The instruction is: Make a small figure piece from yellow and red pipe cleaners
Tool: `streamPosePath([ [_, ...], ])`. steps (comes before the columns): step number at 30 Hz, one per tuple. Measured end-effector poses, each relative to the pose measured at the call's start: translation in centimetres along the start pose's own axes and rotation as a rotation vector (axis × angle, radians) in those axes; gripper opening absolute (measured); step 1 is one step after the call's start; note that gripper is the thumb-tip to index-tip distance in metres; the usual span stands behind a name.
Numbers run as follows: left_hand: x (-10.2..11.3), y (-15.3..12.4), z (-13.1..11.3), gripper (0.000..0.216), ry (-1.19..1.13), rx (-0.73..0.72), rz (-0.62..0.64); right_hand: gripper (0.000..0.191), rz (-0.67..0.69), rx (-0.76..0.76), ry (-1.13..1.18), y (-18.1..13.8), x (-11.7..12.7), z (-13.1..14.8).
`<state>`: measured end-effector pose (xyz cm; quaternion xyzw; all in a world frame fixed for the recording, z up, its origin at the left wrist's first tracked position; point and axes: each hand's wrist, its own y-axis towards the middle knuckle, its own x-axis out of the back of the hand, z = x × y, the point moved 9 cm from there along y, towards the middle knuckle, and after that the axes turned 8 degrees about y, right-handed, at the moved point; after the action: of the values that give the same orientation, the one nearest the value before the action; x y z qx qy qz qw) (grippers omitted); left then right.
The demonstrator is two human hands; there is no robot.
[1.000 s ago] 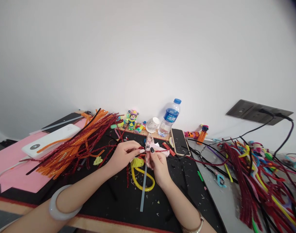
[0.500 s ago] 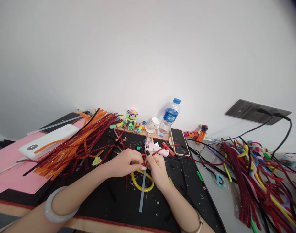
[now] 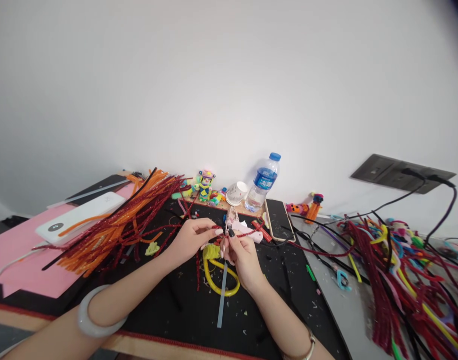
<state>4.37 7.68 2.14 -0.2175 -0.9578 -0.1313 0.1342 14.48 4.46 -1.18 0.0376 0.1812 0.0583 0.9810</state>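
Clock centred on the meeting fingertips, 12 pointing away from the person.

Change over the last half second: both hands are higher, shifted toward 12. The fuzzy yellow ribbed coil [image 3: 211, 251], which they covered, now shows just below them at 7 o'clock. The free end of the glittery dark-red fuzzy wire stem [image 3: 250, 233] lies flatter and reaches less far toward 3.

Hands: left hand [image 3: 191, 241] pinches the red stem between thumb and fingers, coming in from 9. Right hand [image 3: 245, 257] pinches it too, from 4, black-nailed thumb on top. The two sets of tips are almost touching; the stem's section between them is mostly hidden. Cannot tell whether it is attached to anything there.

Unmoved: the glossy yellow tube-like loop [image 3: 234, 292] at 6, on the black flat mat [image 3: 191, 320]; the translucent straight glue stick [image 3: 221, 305] crossing it; the pale-pink plastic glue gun [image 3: 232, 216], just beyond the fingers at 1, the red stem passing in front of it.

Supply: a bundle of orange and dark-red fuzzy stems [image 3: 116, 227] at 9 to 10, well apart from the right hand.

Judgement: the change reads as a regrip and pull within the working of the red stem, not a finish; its end is loose. Coil and loop appear set aside for now, since neither hand visibly grips them.
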Motion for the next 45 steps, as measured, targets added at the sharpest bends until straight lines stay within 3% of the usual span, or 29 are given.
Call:
streamPosePath([
  [5, -1.2, -0.2, -0.7, 0.033, 0.119, -0.053, 0.165, 0.046, -0.014, 0.102, -0.018, -0.1, 0.3, 1.1],
  [11, -3.3, -1.2, -1.6, 0.035, 0.206, -0.155, 0.450, 0.047, 0.096, 0.041, -0.187, -0.5, -0.9, 0.8],
  [18, -2.0, -0.4, 0.1, 0.027, 0.038, 0.006, 0.261, 0.045, -0.022, 0.079, -0.026, 0.1, 0.3, 1.0],
  [24, -1.1, 0.0, 0.3, 0.029, -0.016, 0.023, 0.142, 0.042, -0.012, 0.005, -0.058, 0.0, 0.1, 0.7],
  [28, -1.3, -0.1, 0.2, 0.030, -0.017, 0.015, 0.179, 0.046, 0.000, 0.061, -0.083, -0.1, -0.1, 1.2],
  [34, -2.8, -0.8, 0.4, 0.030, -0.064, 0.040, 0.388, 0.049, 0.022, 0.056, -0.028, 0.0, -0.2, 0.8],
  [40, -1.9, -0.3, 0.0, 0.022, 0.000, -0.005, 0.248, 0.050, 0.014, 0.077, -0.050, 0.1, 0.3, 0.7],
  [45, -2.1, -0.3, 0.4, 0.021, 0.012, 0.033, 0.242, 0.050, 0.007, 0.056, -0.041, 0.2, 0.3, 0.5],
])
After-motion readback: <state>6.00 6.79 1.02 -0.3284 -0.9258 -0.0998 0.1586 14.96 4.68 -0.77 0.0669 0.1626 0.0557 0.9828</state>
